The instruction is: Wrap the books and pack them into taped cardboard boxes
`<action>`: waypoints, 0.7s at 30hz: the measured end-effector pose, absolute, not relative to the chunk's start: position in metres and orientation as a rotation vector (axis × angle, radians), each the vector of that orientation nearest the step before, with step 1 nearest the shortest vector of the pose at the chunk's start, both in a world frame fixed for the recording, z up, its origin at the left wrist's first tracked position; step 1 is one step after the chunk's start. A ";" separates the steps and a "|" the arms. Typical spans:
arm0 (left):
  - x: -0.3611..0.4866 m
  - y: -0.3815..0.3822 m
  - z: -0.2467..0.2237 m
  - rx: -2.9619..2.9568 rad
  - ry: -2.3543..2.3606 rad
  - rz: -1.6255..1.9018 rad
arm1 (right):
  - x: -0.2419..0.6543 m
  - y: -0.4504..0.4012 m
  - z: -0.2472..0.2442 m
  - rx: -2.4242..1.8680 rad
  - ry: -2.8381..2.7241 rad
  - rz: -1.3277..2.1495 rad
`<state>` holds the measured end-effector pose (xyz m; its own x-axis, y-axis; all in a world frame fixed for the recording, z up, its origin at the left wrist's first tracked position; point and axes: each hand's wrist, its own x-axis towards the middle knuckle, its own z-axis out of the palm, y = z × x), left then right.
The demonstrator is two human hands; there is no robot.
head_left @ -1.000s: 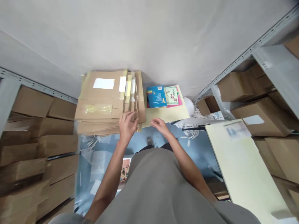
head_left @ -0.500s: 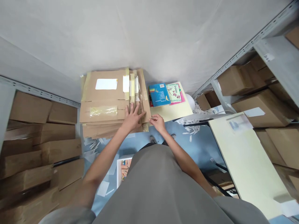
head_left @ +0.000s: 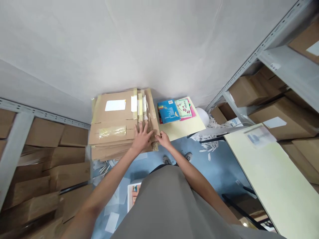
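A stack of flattened cardboard boxes [head_left: 112, 114] lies against the wall, with strips of clear and yellowish tape and white labels on it. My left hand [head_left: 141, 138] rests on the stack's right part, palm down and fingers spread. At the right edge of the stack, my right hand [head_left: 163, 139] pinches the border of a cardboard sheet between thumb and fingers. Just beyond that hand, a blue book [head_left: 168, 111] and a light green book [head_left: 183, 108] lie on a pale yellow tabletop [head_left: 174, 130].
Shelves with cardboard boxes stand on the left [head_left: 43, 132] and right [head_left: 279, 116]. A second pale table [head_left: 269, 176] is to my right. Paper scraps [head_left: 211, 142] litter the blue floor, and a white-rimmed box [head_left: 129, 197] sits near my legs.
The view has tilted, so the stack and books appear lower. My right hand has come closer in against the cardboard's edge. My left hand stays spread on the stack.
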<state>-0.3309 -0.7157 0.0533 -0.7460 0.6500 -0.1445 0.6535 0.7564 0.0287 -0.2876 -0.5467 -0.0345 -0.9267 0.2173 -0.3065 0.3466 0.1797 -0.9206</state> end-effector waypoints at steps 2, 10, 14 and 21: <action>-0.330 -0.715 0.052 1.045 2.815 -0.059 | -0.284 -0.545 -0.033 0.547 2.308 -1.864; -0.333 -0.722 0.053 1.044 2.804 -0.115 | -0.282 -0.547 -0.022 0.473 2.378 -1.742; -0.337 -0.725 0.057 1.045 2.799 -0.148 | -0.286 -0.550 -0.012 0.462 2.539 -1.492; -0.340 -0.729 0.068 1.084 2.757 -0.039 | -0.289 -0.545 0.008 0.417 2.598 -1.275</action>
